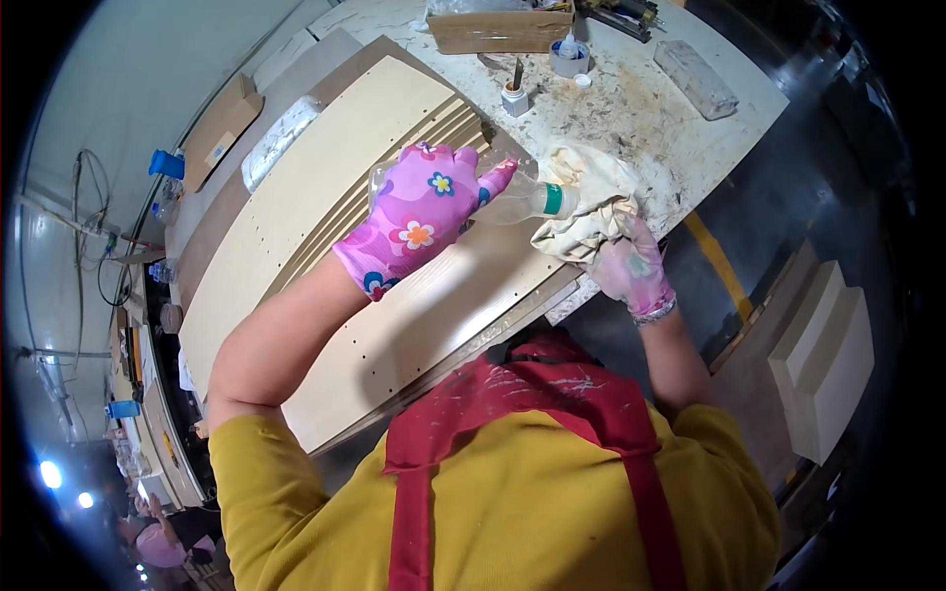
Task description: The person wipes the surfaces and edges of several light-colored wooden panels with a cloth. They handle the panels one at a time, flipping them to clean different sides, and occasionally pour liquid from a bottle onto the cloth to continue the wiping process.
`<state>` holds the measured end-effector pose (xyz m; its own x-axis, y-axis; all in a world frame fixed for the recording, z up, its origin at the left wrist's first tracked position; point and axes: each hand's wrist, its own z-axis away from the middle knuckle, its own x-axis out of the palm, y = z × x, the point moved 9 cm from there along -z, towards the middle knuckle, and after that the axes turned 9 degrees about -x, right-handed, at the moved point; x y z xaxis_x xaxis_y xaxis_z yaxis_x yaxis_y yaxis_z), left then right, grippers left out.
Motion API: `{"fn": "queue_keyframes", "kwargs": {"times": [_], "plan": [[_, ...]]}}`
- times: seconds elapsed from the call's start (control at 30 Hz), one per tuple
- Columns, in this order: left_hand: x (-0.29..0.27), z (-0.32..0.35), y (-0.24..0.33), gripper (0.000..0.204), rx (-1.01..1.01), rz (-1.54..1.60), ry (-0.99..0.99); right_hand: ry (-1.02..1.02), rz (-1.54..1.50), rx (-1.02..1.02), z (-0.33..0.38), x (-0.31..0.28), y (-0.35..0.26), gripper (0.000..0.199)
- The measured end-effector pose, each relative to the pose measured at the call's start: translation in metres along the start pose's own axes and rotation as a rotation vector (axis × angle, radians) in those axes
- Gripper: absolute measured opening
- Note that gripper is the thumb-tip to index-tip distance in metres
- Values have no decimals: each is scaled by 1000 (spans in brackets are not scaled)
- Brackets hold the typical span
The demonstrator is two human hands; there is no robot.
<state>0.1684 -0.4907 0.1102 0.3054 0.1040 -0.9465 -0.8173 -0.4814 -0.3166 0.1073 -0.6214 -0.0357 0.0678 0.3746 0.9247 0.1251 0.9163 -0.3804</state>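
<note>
My left hand (419,212), in a pink flowered glove, grips a clear plastic bottle (512,200) tipped on its side, its green neck pointing right. The bottle's mouth presses into a crumpled cream rag (589,192) that my right hand (631,264), in a pale pink glove, bunches from below. Both hands hover over a stack of light wooden panels (325,187) with small drilled holes, lying on a stained workbench (650,118).
A cardboard box (498,30), a small white jar with a brush (514,97), a tape roll (570,57) and a grey block (696,79) sit at the bench's far end. Pale boards (823,360) lean at the right on the dark floor. A blue cup (166,164) stands left.
</note>
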Motion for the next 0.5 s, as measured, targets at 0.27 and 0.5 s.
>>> {"fn": "queue_keyframes", "kwargs": {"times": [0.27, 0.5], "plan": [[-6, -11, 23, 45, 137, -188, -34, 247, 74, -50, -13, -41, 4, 42], [-7, -10, 14, 72, 137, -152, -13, 135, -164, 34, -13, -39, 15, 45]]}}
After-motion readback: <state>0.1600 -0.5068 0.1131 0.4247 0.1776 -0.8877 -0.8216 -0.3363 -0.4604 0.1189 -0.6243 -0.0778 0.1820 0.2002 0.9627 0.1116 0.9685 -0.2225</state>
